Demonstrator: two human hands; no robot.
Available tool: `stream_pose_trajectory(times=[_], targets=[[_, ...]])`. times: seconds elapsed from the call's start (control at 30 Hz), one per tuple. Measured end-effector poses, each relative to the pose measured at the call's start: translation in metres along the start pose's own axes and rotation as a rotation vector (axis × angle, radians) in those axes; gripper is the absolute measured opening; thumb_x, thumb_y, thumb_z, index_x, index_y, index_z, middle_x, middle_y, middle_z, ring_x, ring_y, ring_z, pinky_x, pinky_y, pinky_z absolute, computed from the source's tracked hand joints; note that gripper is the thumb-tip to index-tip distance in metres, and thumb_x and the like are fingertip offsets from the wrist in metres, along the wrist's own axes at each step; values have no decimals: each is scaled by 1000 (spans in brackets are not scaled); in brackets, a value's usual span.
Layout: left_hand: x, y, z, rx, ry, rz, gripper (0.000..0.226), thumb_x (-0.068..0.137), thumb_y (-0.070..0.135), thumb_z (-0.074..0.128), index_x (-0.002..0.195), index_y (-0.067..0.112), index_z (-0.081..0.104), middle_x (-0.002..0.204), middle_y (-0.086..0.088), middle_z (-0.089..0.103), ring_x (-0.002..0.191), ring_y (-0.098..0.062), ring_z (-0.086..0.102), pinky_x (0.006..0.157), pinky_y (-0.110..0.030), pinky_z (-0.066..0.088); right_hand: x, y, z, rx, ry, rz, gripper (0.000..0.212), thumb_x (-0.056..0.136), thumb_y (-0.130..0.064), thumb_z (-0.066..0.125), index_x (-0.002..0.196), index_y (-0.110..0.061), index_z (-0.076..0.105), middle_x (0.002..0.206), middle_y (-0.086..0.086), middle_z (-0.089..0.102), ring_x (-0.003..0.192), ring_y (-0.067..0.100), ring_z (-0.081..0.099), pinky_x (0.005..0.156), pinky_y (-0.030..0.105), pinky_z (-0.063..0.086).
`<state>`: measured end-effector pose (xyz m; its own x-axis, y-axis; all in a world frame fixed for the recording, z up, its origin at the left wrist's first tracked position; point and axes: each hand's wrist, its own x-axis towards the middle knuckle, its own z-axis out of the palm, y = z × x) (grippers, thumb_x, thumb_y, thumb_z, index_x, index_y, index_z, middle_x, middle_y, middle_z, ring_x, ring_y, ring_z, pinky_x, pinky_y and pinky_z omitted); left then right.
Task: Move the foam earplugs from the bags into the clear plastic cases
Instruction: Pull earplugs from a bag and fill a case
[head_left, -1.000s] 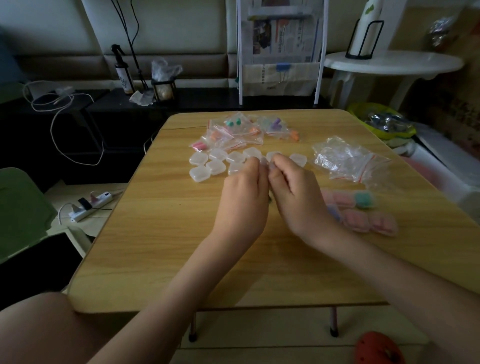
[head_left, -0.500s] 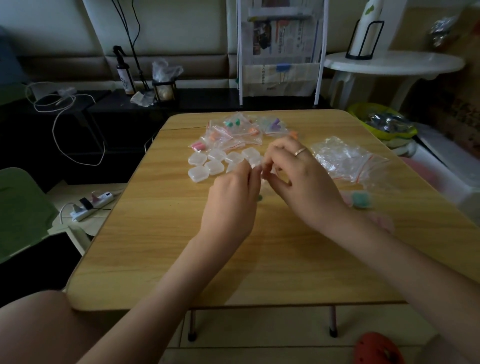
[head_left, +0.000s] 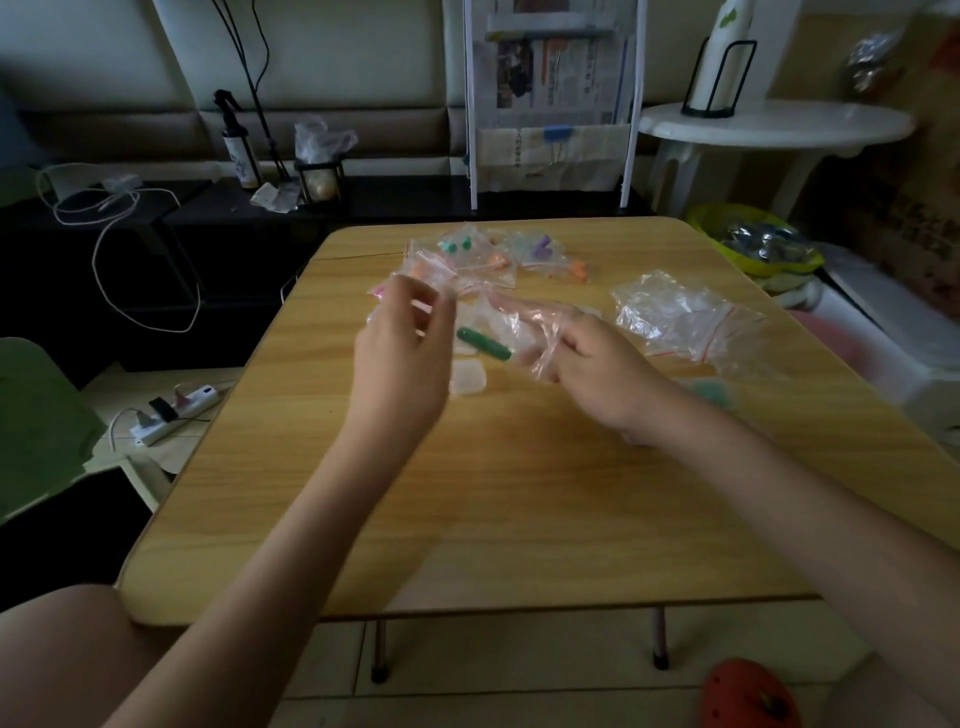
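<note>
My right hand (head_left: 597, 369) grips a clear plastic bag (head_left: 519, 325) above the middle of the wooden table (head_left: 519, 493). Green foam earplugs (head_left: 483, 343) show at the bag's left end, blurred. My left hand (head_left: 405, 353) hovers just left of the bag with its fingers loosely curled, holding nothing I can see. An open clear case (head_left: 467, 376) lies on the table under the earplugs. Other empty cases are mostly hidden behind my left hand. Several bags with coloured earplugs (head_left: 462, 254) lie at the far edge. Filled cases (head_left: 711, 389) sit right of my right wrist.
A heap of empty bags (head_left: 675, 317) lies at the table's right. Beyond the table stand a newspaper rack (head_left: 556, 104), a white round table (head_left: 779, 124) and a yellow-green basin (head_left: 753, 244). A power strip (head_left: 176, 410) and green chair (head_left: 36, 415) are on the left.
My hands have parted: the left rose and moved left, the right drew the bag to the right. The green earplugs have come into sight between them.
</note>
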<state>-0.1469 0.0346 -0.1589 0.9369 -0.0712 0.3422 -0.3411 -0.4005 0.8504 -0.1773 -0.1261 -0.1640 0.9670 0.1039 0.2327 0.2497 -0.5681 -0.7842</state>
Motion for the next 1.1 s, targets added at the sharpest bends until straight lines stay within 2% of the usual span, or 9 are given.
stream_pose_trajectory(times=[0.1,0.17,0.23,0.3,0.5,0.6,0.73,0.93,1.1], targets=[[7,-8,-12,-296,-258,-242,24,93,23,56,110,7,58,104,-7,65,85,-17,68,64,-23,57,-2,-2,-6,87,-14,12,53,100,-2,32,134,-39,49,149,-11,39,60,18,56,54,29,50],[4,-7,-12,-493,-319,-323,20,88,12,62,106,3,61,97,-11,69,85,-21,70,68,-26,58,-2,-2,-5,125,-34,2,49,100,-3,32,131,-35,53,145,-14,42,87,9,63,79,29,55],[2,-4,-9,-605,-267,-358,15,84,4,66,98,1,62,85,-11,71,77,-20,71,66,-24,57,-2,-3,-3,151,-43,1,44,100,-5,35,118,-40,57,138,-18,46,121,12,51,99,25,45],[1,-4,-6,-652,-224,-366,15,80,3,69,92,0,61,76,-9,71,70,-16,70,63,-22,57,-3,-5,-2,174,-66,-14,39,100,-9,40,105,-45,55,128,-22,48,118,-3,46,89,6,38],[-3,-5,-1,-745,-138,-379,23,64,12,75,70,6,54,68,-9,69,61,-14,69,56,-19,54,-2,-5,-3,196,-81,-13,32,95,-15,54,118,-35,55,113,-26,54,98,-21,52,82,2,40],[-2,-6,1,-745,-123,-397,13,80,6,69,82,-2,59,69,-10,70,63,-14,69,56,-18,54,-2,-5,-4,31,-41,10,34,89,-20,65,120,-32,62,111,-18,65,98,-5,59,79,6,45],[-1,-6,1,-694,-142,-401,11,89,9,62,95,-1,63,71,-8,72,64,-13,70,58,-19,55,-1,-4,-1,-84,86,-8,32,81,-18,73,113,-18,69,96,3,70,83,21,65,76,37,52],[-2,-2,0,-797,-130,-484,2,93,5,54,92,5,56,79,-11,68,67,-17,70,59,-21,56,0,-1,4,-242,256,-134,28,81,-20,73,108,-12,72,112,3,67,98,16,61,85,28,47],[-1,-2,0,-777,-125,-485,3,94,4,53,96,3,55,79,-10,69,68,-17,71,63,-26,59,3,2,5,-132,156,-65,42,81,-20,74,121,-19,65,121,-10,56,108,7,53,89,17,41]])
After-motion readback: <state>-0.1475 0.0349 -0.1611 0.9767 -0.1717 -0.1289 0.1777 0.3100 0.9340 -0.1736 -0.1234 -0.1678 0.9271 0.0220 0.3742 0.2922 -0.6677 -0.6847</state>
